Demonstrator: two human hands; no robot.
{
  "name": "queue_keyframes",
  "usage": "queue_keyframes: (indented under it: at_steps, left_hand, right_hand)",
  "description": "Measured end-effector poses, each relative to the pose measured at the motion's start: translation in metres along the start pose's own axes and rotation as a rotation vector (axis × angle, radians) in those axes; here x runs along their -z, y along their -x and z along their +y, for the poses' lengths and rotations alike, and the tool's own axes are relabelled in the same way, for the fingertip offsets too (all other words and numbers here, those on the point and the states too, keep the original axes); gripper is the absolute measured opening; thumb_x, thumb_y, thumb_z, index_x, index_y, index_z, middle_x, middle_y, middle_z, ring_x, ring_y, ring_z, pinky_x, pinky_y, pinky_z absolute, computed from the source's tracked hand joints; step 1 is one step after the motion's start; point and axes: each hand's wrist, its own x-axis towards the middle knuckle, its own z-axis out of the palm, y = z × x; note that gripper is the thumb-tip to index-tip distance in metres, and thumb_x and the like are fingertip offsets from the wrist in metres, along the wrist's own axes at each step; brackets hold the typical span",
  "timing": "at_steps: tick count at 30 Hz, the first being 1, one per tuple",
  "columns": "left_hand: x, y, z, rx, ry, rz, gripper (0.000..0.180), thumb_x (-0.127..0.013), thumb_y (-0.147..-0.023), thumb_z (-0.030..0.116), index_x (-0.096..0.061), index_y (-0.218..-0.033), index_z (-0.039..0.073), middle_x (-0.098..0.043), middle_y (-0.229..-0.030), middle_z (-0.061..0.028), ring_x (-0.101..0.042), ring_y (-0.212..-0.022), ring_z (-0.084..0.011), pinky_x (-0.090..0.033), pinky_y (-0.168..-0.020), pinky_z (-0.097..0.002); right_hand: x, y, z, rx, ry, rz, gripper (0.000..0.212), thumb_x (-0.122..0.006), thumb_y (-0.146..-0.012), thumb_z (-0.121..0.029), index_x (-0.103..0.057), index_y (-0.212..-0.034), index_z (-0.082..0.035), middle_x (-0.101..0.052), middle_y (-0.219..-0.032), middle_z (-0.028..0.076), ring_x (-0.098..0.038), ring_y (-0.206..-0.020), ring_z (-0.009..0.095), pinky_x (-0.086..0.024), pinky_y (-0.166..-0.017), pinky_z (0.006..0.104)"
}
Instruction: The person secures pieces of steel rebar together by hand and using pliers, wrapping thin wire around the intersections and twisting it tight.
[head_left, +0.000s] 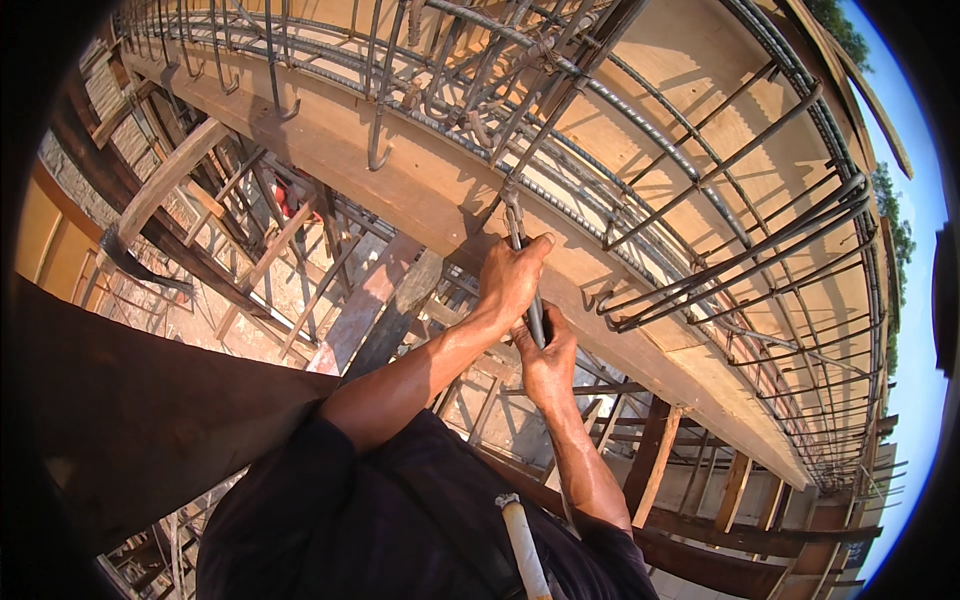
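Observation:
My left hand point(512, 278) is wrapped round the upper part of a long, dark metal bar tool point(516, 228), thumb pointing to the right. Just below it, my right hand point(550, 362) grips the lower end of the same tool, whose round dark shank shows between the hands. The tool's upper tip meets the steel bars at the near side of a rebar cage point(600, 225). Its exact jaw or slot is too small to make out. Both hands are in front of the wooden formwork edge point(430, 212).
Hooked stirrup ends point(376, 160) stick out over the formwork on the left, more bars point(740, 265) on the right. Timber props and beams point(395, 310) cross below. A large dark board point(150, 400) lies at my left. A cigarette point(522, 550) shows at the lower edge.

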Motion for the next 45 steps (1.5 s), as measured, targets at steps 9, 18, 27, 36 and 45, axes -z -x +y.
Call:
queue_keyframes:
  at_steps: [9,18,27,36,45]
  left_hand:
    - [0.009,0.008,0.006,-0.055,-0.008,-0.021,0.062,-0.067,-0.088,0.063,-0.054,-0.062,0.008,-0.044,-0.053,0.0003,-0.044,-0.049,-0.0137,-0.035,-0.049,-0.0356]
    - [0.02,0.01,-0.006,-0.219,-0.099,-0.012,0.071,-0.055,-0.091,0.075,-0.056,-0.079,0.005,-0.043,-0.061,-0.0019,-0.046,-0.06,-0.0168,-0.038,-0.059,-0.0391]
    - [0.059,-0.009,-0.03,-0.454,-0.306,0.228,0.064,-0.083,-0.086,0.039,-0.057,-0.129,0.0,-0.052,-0.065,0.0015,-0.048,-0.06,-0.0095,-0.042,-0.054,-0.0309]
    - [0.076,-0.062,-0.047,-0.404,-0.003,-0.088,0.03,-0.067,-0.101,0.017,-0.066,-0.121,-0.005,-0.067,-0.088,0.0008,-0.053,-0.079,-0.0063,-0.045,-0.074,-0.0234]
    - [0.075,-0.059,-0.044,-0.553,-0.493,0.059,0.028,-0.066,-0.1,0.026,-0.072,-0.103,-0.002,-0.055,-0.061,-0.0094,-0.046,-0.06,-0.0111,-0.044,-0.058,-0.0331]
  right_hand:
    - [0.02,-0.001,-0.02,-0.311,-0.359,-0.232,0.034,-0.072,-0.095,-0.028,-0.063,-0.115,-0.003,-0.053,-0.073,-0.002,-0.045,-0.061,0.007,-0.036,-0.054,0.025]
    - [0.036,-0.006,-0.008,-0.346,-0.557,-0.41,0.034,-0.063,-0.101,-0.035,-0.06,-0.113,-0.004,-0.059,-0.084,0.001,-0.053,-0.069,0.009,-0.041,-0.055,0.0241]
    - [0.059,-0.021,-0.009,-0.355,-0.727,-0.659,0.058,-0.057,-0.104,-0.036,-0.041,-0.153,-0.008,-0.066,-0.126,0.017,-0.068,-0.11,0.023,-0.06,-0.089,0.038]
    - [0.077,-0.027,0.012,-0.211,-0.136,-0.519,0.053,-0.063,-0.101,-0.042,-0.056,-0.146,-0.015,-0.068,-0.116,0.007,-0.058,-0.113,0.019,-0.043,-0.102,0.0345]
    - [0.084,0.033,0.046,-0.338,-0.573,-0.426,0.063,-0.072,-0.092,-0.042,-0.055,-0.147,-0.015,-0.064,-0.136,0.013,-0.064,-0.12,0.028,-0.045,-0.105,0.0549]
